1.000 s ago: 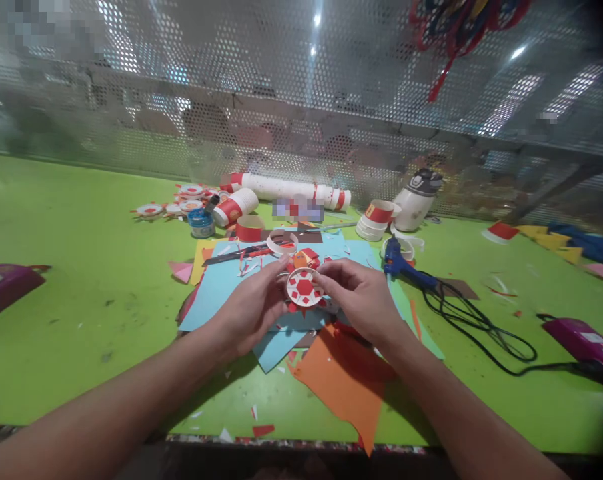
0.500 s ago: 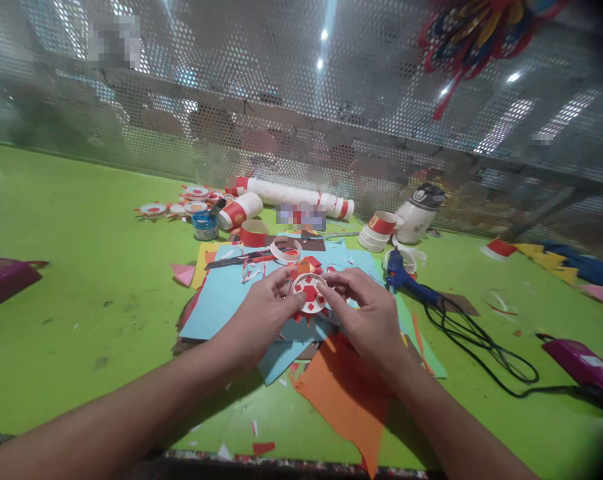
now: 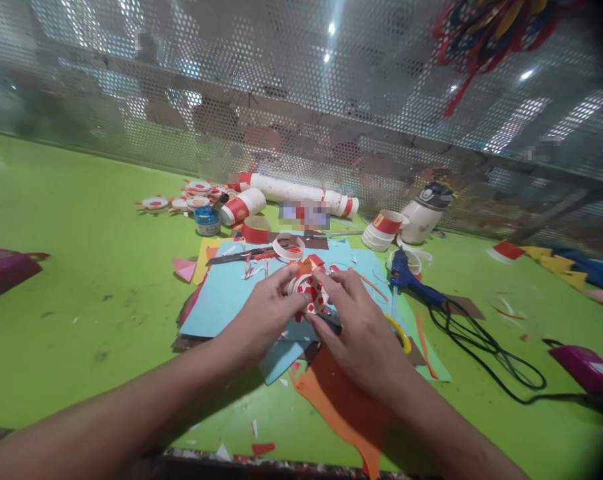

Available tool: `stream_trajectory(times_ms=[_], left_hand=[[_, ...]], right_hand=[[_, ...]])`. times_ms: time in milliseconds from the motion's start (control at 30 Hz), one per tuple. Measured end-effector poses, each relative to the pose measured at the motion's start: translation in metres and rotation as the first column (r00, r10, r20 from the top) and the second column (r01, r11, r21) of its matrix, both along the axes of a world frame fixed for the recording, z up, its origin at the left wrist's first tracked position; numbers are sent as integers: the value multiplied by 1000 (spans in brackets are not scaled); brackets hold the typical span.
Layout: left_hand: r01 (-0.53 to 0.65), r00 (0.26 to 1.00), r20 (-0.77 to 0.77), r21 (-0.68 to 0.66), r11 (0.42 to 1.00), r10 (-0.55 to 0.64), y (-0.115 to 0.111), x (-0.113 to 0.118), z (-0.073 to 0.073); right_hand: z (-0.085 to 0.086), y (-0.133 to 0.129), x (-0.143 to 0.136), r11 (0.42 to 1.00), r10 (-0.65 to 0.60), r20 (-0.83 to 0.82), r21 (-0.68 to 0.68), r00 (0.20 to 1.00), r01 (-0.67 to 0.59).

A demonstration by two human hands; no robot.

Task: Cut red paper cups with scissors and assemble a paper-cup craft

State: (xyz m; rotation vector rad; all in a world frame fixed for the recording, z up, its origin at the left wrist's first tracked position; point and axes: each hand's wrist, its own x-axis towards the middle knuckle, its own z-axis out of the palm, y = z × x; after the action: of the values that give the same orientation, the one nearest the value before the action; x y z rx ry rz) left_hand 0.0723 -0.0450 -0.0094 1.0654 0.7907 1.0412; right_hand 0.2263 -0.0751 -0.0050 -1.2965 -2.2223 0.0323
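Observation:
Between my two hands is a small round paper craft, white with red patches and an orange and red piece at its top. My left hand is closed on its left side, thumb lying over the face. The fingers of my right hand close round the right side, with the thumb at the lower edge. Scissors with a yellow handle lie partly hidden beneath my right hand. Under the craft are blue paper sheets, and orange paper is nearer to me.
A blue glue gun with a looped black cord lies to the right. Behind the sheets are paper rings, a blue jar, paper cups and a white bottle. Purple devices lie at both sides.
The craft has tilted and turned in my hands, so its round face shows at a different angle. My right thumb has moved from the face to the lower edge. The view has shifted slightly.

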Motion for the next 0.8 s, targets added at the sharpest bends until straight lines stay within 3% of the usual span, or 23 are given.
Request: stream_trajectory(times_ms=[100,200,333,433,633,800], left_hand=[[68,979,198,-114,991,-45,0,-2,2],[75,955,295,-209,975,-10,0,-4,7],[85,921,390,-201,976,0,1,-5,9],[78,927,374,-146,986,-18,0,-6,6],[90,957,290,-193,977,-31,-2,-8,4],[143,942,328,-194,971,-73,0,-7,7]], right_hand=[[0,1,2,1000,16,-10,-13,1000,-16],[1,1,4,999,48,-37,-8,998,-49],[4,1,7,998,67,-61,27,996,-65],[7,1,7,998,64,-49,25,997,-63],[5,1,7,997,56,7,56,998,-57],[7,2,9,999,25,-74,-27,997,-27]])
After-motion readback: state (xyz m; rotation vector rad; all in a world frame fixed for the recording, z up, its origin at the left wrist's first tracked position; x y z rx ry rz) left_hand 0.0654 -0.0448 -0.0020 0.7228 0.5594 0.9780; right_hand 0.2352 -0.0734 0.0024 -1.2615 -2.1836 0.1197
